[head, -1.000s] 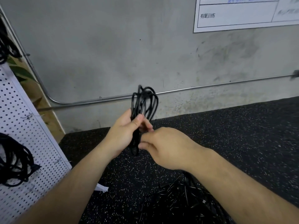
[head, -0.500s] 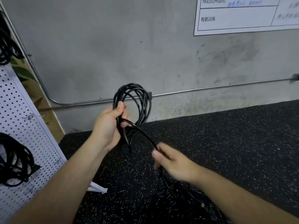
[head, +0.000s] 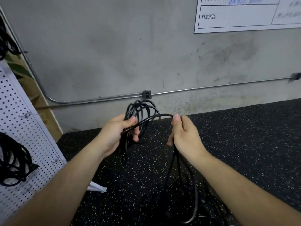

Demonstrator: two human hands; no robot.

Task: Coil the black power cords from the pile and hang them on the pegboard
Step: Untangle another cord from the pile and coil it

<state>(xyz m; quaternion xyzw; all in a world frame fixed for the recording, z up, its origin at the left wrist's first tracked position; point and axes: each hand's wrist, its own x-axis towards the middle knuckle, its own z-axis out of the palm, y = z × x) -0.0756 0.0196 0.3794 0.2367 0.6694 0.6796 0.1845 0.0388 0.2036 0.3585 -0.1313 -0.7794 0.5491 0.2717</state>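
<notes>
Head camera is looking down at a speckled black floor by a grey wall. A white pegboard is standing at the left with a black coil hanging on it. A metal pipe is running along the wall past a small box. A white sign is showing "有氧训练"; its other writing is too blurry. The left hand is gripping a looped black cord. The right hand is pinching its loose part, which is dropping to the pile, cut off below.
</notes>
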